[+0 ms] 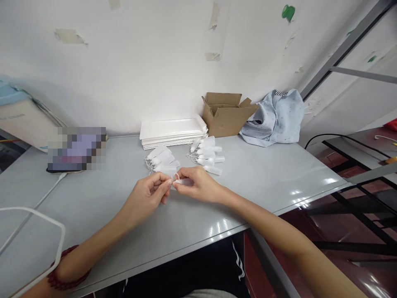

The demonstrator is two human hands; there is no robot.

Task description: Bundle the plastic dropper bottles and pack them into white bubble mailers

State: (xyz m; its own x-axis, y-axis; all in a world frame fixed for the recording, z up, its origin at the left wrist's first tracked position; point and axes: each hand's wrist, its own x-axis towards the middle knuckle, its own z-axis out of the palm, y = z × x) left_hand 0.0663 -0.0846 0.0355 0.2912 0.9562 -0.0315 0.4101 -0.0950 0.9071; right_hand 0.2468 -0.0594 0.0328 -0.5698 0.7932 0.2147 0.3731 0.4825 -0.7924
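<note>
My right hand (197,184) is closed around a small translucent white tube (187,181) with a white loop of cord at its tip. The fingertips of my left hand (151,188) pinch at that tip, touching my right fingertips; the exact piece between them is too small to make out. Just beyond my hands lie two groups of similar small tubes with cords: a left pile (161,159) and a right pile (209,155).
Behind the piles sits a stack of white flat trays or boxes (172,128), beside an open cardboard box (231,120) and a light blue cloth (276,120). A phone (77,151) with a charging cable (46,198) rests at left on the grey table (248,194).
</note>
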